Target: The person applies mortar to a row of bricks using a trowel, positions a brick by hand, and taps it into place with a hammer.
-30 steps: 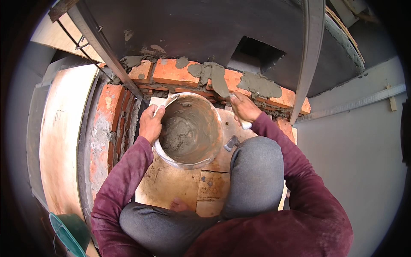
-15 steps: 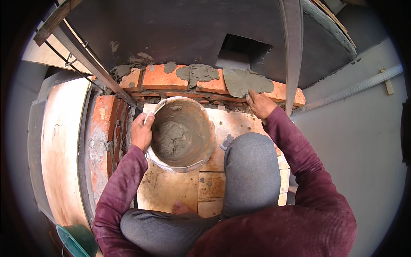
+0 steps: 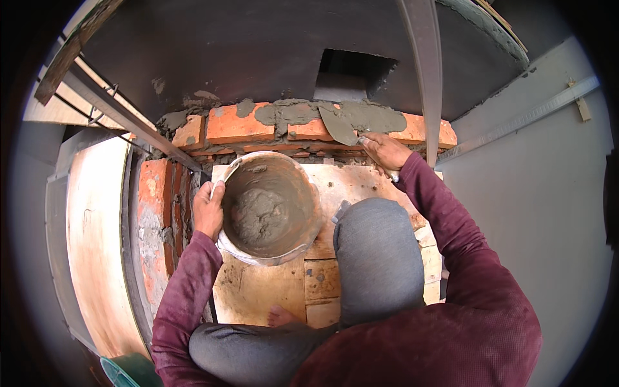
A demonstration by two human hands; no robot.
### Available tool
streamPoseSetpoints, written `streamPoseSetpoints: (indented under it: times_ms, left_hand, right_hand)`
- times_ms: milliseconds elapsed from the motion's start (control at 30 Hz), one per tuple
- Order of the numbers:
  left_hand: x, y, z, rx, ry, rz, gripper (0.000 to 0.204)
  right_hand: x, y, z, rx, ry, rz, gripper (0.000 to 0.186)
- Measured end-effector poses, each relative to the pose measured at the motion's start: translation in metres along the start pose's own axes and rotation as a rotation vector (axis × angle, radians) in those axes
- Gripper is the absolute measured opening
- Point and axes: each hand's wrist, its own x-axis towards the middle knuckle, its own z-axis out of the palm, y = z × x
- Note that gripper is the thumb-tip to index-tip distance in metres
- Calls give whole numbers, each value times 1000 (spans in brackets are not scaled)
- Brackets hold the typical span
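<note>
Gripping bucket (image 3: 271, 209) rim w/ left hand (image 3: 209, 209); right hand (image 3: 385, 151) fingers round trowel (image 3: 338, 126).

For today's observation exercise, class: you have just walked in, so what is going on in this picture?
A person crouches on wooden boards beside a low row of red bricks. The right hand holds a trowel, its blade lying on wet grey mortar spread along the top of the bricks. The left hand grips the rim of a bucket with mortar in the bottom.
</note>
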Motion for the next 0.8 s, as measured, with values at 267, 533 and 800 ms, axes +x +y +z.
streamPoseSetpoints:
  times_ms: [267,533,800]
  left_hand:
    - [7,6,9,-7,-56,15,27]
    - [3,6,1,-5,-46,23,27]
    - [5,13,11,-2,-92,25,24]
  right_hand:
    - [-3,2,-16,-184,72,-79,39]
    - [-47,-1,-4,-904,351,-85,46]
    - [-14,14,5,-973,531,-47,42]
